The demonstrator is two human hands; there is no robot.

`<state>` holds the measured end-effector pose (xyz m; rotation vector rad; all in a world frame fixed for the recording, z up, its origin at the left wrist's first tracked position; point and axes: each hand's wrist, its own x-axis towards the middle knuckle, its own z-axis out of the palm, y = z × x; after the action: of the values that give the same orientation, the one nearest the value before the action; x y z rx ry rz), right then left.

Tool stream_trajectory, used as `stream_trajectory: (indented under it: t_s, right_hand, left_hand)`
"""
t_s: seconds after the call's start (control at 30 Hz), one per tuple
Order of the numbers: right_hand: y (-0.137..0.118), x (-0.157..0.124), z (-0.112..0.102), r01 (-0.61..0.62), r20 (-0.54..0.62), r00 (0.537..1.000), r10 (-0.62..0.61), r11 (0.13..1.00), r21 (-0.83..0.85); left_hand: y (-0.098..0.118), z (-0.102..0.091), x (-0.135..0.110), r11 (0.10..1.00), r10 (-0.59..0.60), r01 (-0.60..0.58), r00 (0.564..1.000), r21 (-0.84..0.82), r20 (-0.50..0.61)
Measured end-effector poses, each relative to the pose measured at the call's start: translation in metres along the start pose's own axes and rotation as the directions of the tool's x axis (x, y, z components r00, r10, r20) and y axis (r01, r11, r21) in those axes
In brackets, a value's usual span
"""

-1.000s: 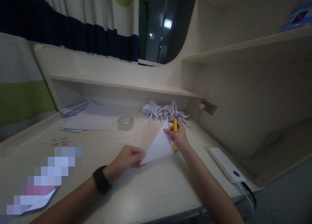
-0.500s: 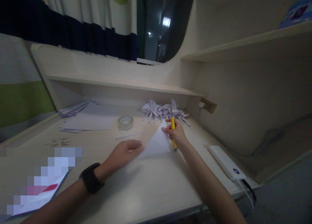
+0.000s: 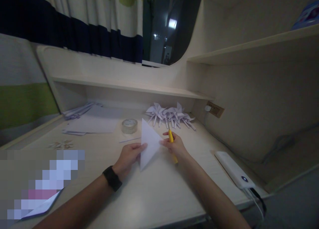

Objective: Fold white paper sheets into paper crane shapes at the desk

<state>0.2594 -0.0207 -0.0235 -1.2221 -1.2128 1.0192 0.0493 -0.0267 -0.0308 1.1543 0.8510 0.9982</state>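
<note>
A folded white paper triangle (image 3: pixel 149 145) is held up over the desk between my two hands. My left hand (image 3: pixel 131 156) pinches its long upright edge, thumb on the near face. At the opposite corner, my right hand (image 3: pixel 174 146) grips the paper with its fingertips. That same hand also holds a yellow utility knife (image 3: pixel 170 136), its thin blade pointing away from me. Beyond the hands lie several white paper pinwheels (image 3: pixel 171 114). A roll of clear tape (image 3: pixel 129 126) and a thin white paper strip (image 3: pixel 130 140) are to the left of the triangle.
White paper sheets (image 3: pixel 94 121) lie at the back left, near small pale pieces (image 3: pixel 61 144). A flat device with a blurred screen (image 3: pixel 47 202) is at the front left. On the right are a white power bank (image 3: pixel 233 169) with cables and a wall socket (image 3: pixel 215 109).
The paper has turned, so its long edge now stands upright on the left. My left hand has closed on that edge. My right hand has shifted slightly down and left, still with the knife.
</note>
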Motion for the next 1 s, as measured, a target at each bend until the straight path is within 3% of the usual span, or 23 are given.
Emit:
stream_trajectory:
  t_s: [0.1, 0.2, 0.27, 0.3, 0.37, 0.43, 0.5, 0.57, 0.63, 0.77, 1.0]
  right_hand:
    - [0.003, 0.000, 0.005, 0.022, -0.025, 0.999, -0.021, 1.000, 0.012]
    - [0.003, 0.001, 0.002, 0.021, -0.017, 1.000, -0.021, 1.000, -0.004]
    - [0.004, 0.001, -0.002, 0.008, -0.008, 1.000, -0.008, 1.000, -0.014]
    - [0.004, 0.001, -0.004, -0.002, 0.004, 1.000, 0.002, 1.000, -0.018]
    - [0.007, 0.001, -0.006, -0.022, 0.064, 0.998, 0.023, 0.999, -0.027]
    - [0.009, 0.000, -0.007, -0.045, 0.147, 0.988, 0.052, 0.998, -0.050]
    - [0.012, -0.001, -0.006, -0.052, 0.219, 0.973, 0.067, 0.996, -0.074]
    - [0.013, -0.002, -0.004, -0.040, 0.270, 0.961, 0.061, 0.996, -0.082]
    - [0.014, -0.004, -0.002, -0.018, 0.302, 0.952, 0.042, 0.996, -0.082]
    - [0.014, -0.006, 0.001, -0.009, 0.319, 0.947, 0.045, 0.994, -0.113]
    - [0.018, -0.004, -0.002, 0.000, 0.305, 0.951, 0.046, 0.989, -0.149]
  left_hand:
    - [0.002, 0.001, -0.004, 1.000, 0.000, 0.000, 0.999, 0.014, 0.047]
    - [0.004, 0.002, -0.003, 0.982, 0.124, -0.106, 0.987, 0.159, -0.104]
    - [0.003, 0.001, -0.001, 0.913, 0.298, -0.194, 0.918, 0.359, -0.262]
    - [0.002, 0.000, 0.000, 0.846, 0.399, -0.228, 0.870, 0.482, -0.289]
    - [-0.002, -0.001, 0.001, 0.642, 0.573, -0.304, 0.800, 0.704, -0.178]
    - [-0.006, -0.002, -0.001, 0.416, 0.640, -0.402, 0.767, 0.816, 0.051]
    - [-0.009, -0.002, -0.003, 0.265, 0.599, -0.490, 0.759, 0.831, 0.256]
    - [-0.011, -0.003, -0.004, 0.201, 0.521, -0.534, 0.768, 0.821, 0.372]
    - [-0.012, -0.005, -0.003, 0.198, 0.462, -0.549, 0.783, 0.812, 0.417]
    - [-0.012, -0.009, 0.001, 0.296, 0.445, -0.529, 0.813, 0.795, 0.376]
    - [-0.011, -0.010, 0.003, 0.408, 0.454, -0.549, 0.815, 0.729, 0.359]
